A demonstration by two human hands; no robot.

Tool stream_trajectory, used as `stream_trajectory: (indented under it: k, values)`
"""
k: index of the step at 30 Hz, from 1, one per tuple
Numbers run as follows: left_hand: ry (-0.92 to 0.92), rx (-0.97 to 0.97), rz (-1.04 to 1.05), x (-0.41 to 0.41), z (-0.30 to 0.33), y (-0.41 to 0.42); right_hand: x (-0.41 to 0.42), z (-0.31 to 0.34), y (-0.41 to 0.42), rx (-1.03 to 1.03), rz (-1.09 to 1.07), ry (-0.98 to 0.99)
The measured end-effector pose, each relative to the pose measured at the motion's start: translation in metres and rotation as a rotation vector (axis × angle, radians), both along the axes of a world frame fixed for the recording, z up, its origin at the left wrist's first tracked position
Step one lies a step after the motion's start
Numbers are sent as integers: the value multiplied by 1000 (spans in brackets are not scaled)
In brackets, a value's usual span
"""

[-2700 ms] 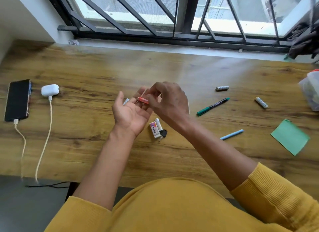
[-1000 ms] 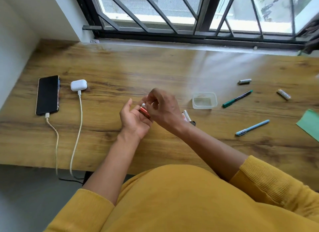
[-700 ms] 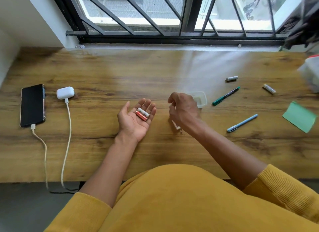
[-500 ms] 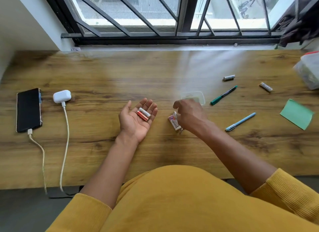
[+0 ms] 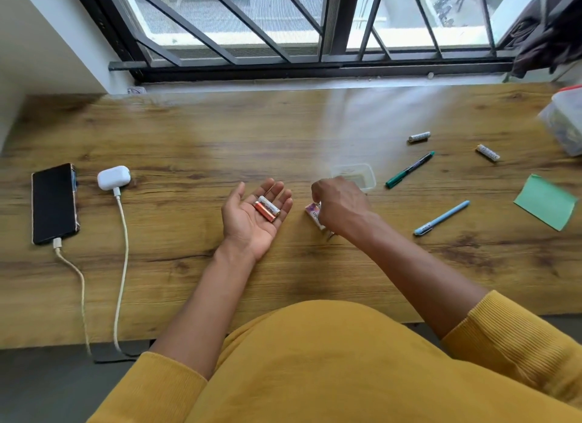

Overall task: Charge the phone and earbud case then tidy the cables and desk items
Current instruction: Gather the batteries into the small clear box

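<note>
Head view: we note that the right hand (image 5: 341,207) has left the left palm and come down, fingers curled, over the small pink-labelled item (image 5: 314,216) on the desk (image 5: 189,133) — whether it grips it yet we cannot tell. The left hand (image 5: 252,216) lies palm-up and flat, carrying two batteries (image 5: 267,209), one copper-coloured, one white. We judge that loose batteries are being collected.

The phone (image 5: 54,202), a glossy black slab, and the smooth white earbud case (image 5: 113,177) sit far left, each with a pale cable plugged in. A clear plastic tub (image 5: 362,174) stands just beyond the right hand. Further right lie two more batteries (image 5: 419,137), two pens (image 5: 410,170) and a green paper note (image 5: 546,206).
</note>
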State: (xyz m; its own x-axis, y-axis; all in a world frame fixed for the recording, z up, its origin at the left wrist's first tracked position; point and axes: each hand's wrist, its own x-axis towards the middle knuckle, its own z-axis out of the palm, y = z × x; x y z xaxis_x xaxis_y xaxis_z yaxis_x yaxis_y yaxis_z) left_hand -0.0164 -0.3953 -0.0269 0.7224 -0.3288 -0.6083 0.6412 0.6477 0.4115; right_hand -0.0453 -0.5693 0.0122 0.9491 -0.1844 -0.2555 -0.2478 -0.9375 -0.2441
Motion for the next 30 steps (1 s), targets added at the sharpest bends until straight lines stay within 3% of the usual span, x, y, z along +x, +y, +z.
stream_trajectory:
  k: [5,15,22,30]
  values:
    - [-2,10,-9,0,-1,-1,-1,2,-1,25,-13,-5]
    - [-11,-1,-33,-3,0,-2,-5,6,3,32,-49,-192]
    - [-28,-20,-131,-6,9,-8,6,30,21,219,-31,-227]
    - [-22,-54,-143,-13,19,-20,1,34,12,248,-8,-278]
